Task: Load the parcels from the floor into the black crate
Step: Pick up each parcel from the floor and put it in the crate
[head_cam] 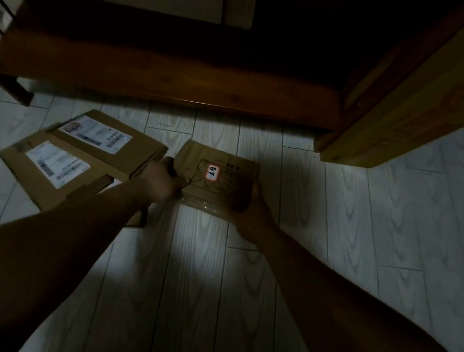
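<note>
Small parcel (218, 173) sits at floor (193, 262) level (contact unclear), long axis left-right between the hands: left hand (162, 177) grips its left end, right hand (245, 206) its right, both equally near; labelled parcels (101, 137) just left; crate unseen.

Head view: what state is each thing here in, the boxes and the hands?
Sticker parcel: closed, held between both hands, low over the floor; lifted or resting, cannot tell.
Left hand: grips its left edge.
Right hand: grips its right edge.
Far parcel: closed, flat on the floor, label up.
Near parcel: closed, flat, label up, against the far parcel, partly behind the left forearm.
Black crate: not in view.
</note>
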`<action>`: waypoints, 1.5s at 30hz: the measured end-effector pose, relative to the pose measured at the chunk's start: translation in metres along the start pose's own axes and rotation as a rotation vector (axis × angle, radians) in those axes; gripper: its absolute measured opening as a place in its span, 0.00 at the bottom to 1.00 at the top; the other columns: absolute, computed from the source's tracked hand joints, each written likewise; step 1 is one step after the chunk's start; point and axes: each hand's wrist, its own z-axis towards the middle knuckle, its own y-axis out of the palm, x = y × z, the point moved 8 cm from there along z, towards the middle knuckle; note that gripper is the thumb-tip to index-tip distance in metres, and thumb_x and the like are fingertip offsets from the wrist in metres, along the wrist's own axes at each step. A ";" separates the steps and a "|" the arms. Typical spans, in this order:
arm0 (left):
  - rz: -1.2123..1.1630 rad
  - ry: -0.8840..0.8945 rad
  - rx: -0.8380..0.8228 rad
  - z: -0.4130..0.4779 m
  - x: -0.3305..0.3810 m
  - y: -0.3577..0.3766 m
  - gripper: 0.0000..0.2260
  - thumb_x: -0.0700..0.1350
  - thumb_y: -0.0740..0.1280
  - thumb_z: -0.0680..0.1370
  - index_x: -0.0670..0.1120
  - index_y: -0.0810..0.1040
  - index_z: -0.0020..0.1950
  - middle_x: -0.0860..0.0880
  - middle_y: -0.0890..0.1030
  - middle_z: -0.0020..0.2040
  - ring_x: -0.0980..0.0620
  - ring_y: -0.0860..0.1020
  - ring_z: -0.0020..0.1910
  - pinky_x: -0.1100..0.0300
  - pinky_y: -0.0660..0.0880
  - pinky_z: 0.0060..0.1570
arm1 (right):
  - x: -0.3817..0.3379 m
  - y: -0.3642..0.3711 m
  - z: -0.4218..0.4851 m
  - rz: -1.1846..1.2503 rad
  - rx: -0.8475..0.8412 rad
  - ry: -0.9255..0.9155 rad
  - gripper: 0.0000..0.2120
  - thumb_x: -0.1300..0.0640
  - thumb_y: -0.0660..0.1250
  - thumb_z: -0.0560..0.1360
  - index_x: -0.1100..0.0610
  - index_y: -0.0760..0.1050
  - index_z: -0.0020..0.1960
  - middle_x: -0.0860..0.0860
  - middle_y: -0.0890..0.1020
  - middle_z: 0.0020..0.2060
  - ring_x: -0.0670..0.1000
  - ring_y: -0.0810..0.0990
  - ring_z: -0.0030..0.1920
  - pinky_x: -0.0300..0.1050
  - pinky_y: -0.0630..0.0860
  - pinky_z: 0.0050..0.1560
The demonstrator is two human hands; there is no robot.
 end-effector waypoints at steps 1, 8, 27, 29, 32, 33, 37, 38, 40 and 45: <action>-0.041 0.007 0.000 -0.017 0.007 -0.007 0.20 0.42 0.66 0.76 0.39 0.67 0.67 0.40 0.76 0.60 0.40 0.76 0.58 0.42 0.73 0.59 | -0.013 -0.005 -0.013 0.021 0.005 -0.010 0.40 0.67 0.68 0.73 0.50 0.49 0.76 0.56 0.70 0.68 0.56 0.69 0.67 0.59 0.72 0.62; -0.186 -0.045 0.095 -0.179 0.102 -0.103 0.21 0.36 0.66 0.75 0.38 0.65 0.66 0.42 0.75 0.60 0.43 0.75 0.58 0.45 0.75 0.55 | -0.165 -0.059 -0.160 0.017 0.038 -0.059 0.38 0.61 0.65 0.76 0.49 0.46 0.77 0.51 0.65 0.72 0.50 0.65 0.69 0.42 0.67 0.60; -0.179 0.291 0.265 -0.580 0.401 -0.361 0.27 0.42 0.65 0.76 0.52 0.60 0.73 0.49 0.72 0.67 0.48 0.74 0.61 0.50 0.74 0.58 | -0.528 -0.196 -0.531 0.033 0.234 -0.420 0.34 0.60 0.69 0.73 0.48 0.57 0.74 0.48 0.73 0.64 0.47 0.72 0.62 0.40 0.70 0.55; -0.196 0.313 0.275 -0.618 0.408 -0.371 0.27 0.42 0.65 0.77 0.53 0.60 0.73 0.50 0.72 0.66 0.47 0.74 0.61 0.46 0.73 0.61 | -0.544 -0.197 -0.558 -0.010 0.238 -0.476 0.34 0.58 0.70 0.73 0.48 0.57 0.74 0.49 0.73 0.64 0.48 0.72 0.62 0.40 0.69 0.55; -0.217 0.354 0.339 -0.675 0.409 -0.393 0.26 0.43 0.64 0.77 0.55 0.61 0.73 0.54 0.75 0.57 0.53 0.77 0.53 0.52 0.76 0.56 | -0.568 -0.185 -0.595 -0.057 0.217 -0.550 0.34 0.55 0.69 0.73 0.44 0.57 0.73 0.49 0.72 0.65 0.51 0.72 0.64 0.42 0.69 0.56; -0.228 0.363 0.356 -0.691 0.407 -0.401 0.26 0.43 0.64 0.77 0.57 0.61 0.73 0.56 0.75 0.54 0.56 0.78 0.49 0.57 0.77 0.51 | -0.577 -0.179 -0.608 -0.074 0.207 -0.578 0.34 0.54 0.69 0.73 0.43 0.57 0.73 0.49 0.72 0.65 0.51 0.72 0.64 0.44 0.69 0.57; -0.197 0.376 0.460 -0.754 0.391 -0.445 0.23 0.45 0.63 0.77 0.59 0.63 0.71 0.61 0.77 0.45 0.65 0.81 0.37 0.71 0.74 0.28 | -0.614 -0.140 -0.659 -0.190 0.164 -0.718 0.42 0.48 0.72 0.69 0.34 0.49 0.72 0.47 0.68 0.64 0.46 0.69 0.61 0.47 0.68 0.60; -0.185 0.386 0.482 -0.768 0.385 -0.458 0.22 0.45 0.64 0.77 0.58 0.64 0.70 0.61 0.78 0.45 0.65 0.81 0.38 0.71 0.74 0.29 | -0.622 -0.126 -0.670 -0.257 0.154 -0.737 0.44 0.45 0.72 0.68 0.33 0.46 0.72 0.48 0.65 0.65 0.47 0.68 0.61 0.47 0.67 0.61; -0.156 0.391 0.528 -0.796 0.369 -0.485 0.22 0.46 0.64 0.77 0.58 0.66 0.69 0.58 0.80 0.48 0.61 0.81 0.41 0.67 0.75 0.34 | -0.636 -0.094 -0.686 -0.400 0.142 -0.757 0.44 0.42 0.70 0.69 0.36 0.43 0.74 0.51 0.61 0.69 0.52 0.67 0.65 0.49 0.67 0.64; -0.022 0.339 0.652 -0.863 0.300 -0.563 0.22 0.48 0.65 0.77 0.57 0.65 0.70 0.63 0.76 0.43 0.67 0.77 0.33 0.73 0.70 0.25 | -0.677 0.016 -0.732 -0.493 0.089 -0.881 0.38 0.44 0.64 0.75 0.40 0.43 0.75 0.53 0.61 0.69 0.56 0.68 0.65 0.49 0.67 0.64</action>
